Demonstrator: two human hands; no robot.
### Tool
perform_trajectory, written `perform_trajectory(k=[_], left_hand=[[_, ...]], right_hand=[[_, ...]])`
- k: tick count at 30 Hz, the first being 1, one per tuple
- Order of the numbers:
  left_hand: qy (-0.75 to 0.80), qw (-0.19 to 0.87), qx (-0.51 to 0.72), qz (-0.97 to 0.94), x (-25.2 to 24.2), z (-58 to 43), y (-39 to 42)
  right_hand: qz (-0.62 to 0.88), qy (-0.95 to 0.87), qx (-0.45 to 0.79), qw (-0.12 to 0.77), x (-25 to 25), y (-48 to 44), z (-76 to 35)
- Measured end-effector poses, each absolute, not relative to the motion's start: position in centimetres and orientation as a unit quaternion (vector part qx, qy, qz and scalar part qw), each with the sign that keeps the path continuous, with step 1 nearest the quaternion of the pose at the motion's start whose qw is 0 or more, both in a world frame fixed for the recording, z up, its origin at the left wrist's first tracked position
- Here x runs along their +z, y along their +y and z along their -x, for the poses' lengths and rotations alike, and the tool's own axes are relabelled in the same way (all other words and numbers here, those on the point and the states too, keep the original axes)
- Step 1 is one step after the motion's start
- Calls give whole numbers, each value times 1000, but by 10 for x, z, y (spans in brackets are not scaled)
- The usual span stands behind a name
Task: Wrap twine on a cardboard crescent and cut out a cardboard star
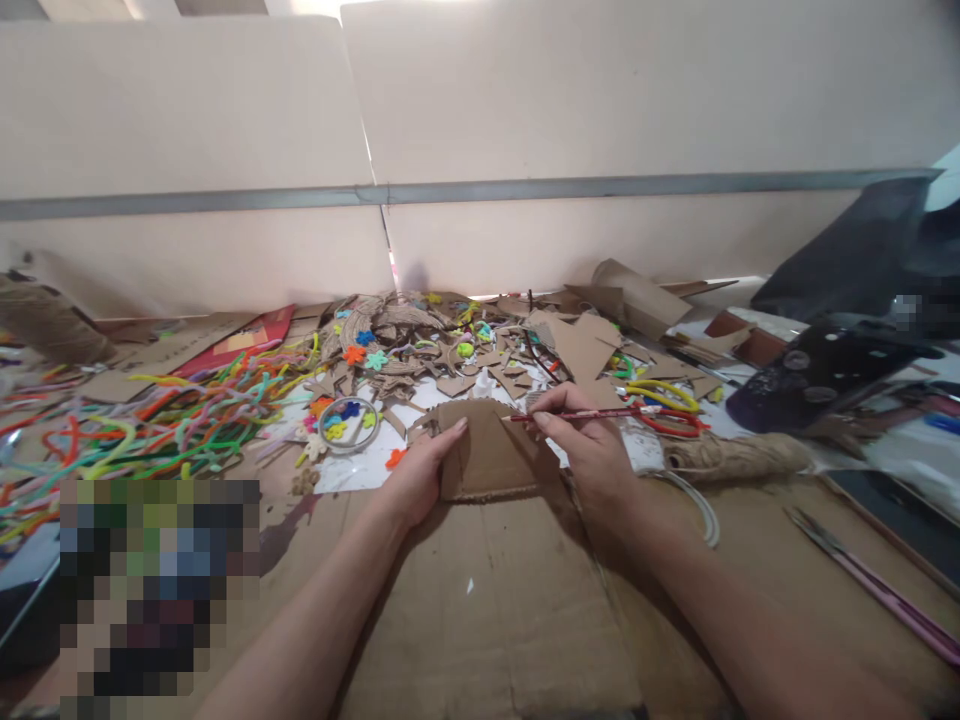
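Observation:
My left hand grips the left edge of a small brown cardboard piece, thumb on top, and holds it against the large cardboard sheet under my arms. In a pinch, my right hand holds a red pencil, its tip pointing left at the upper right corner of the piece.
Coloured pipe cleaners lie in a heap at the left. Cardboard scraps and small foam flowers litter the middle, with a clear round lid near them. A twine roll, a black device and scissors sit right. Beige panels close the back.

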State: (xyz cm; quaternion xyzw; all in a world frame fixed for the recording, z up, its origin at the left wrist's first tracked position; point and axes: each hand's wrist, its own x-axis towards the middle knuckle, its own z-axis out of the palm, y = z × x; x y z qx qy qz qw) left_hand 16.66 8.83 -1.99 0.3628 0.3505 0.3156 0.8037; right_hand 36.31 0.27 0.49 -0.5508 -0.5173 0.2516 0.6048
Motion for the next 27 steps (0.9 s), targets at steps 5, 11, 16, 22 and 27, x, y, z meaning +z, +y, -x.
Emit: perform_trajectory(k=[5, 11, 16, 22, 27], left_hand=[[368, 796, 313, -364, -19, -167, 88], [375, 793, 310, -367, -16, -168, 87], [369, 794, 312, -370, -17, -168, 89], [359, 798, 314, -368, -19, -168, 90], [347, 802, 319, -365, -20, -168, 91]], right_hand=[[543, -528, 247, 604, 5, 4, -364], [562, -539, 220, 588, 8, 2, -365], [561, -545, 218, 583, 10, 1, -365], [562, -548, 224, 578, 8, 2, -367], [569, -552, 211, 572, 8, 2, -367]])
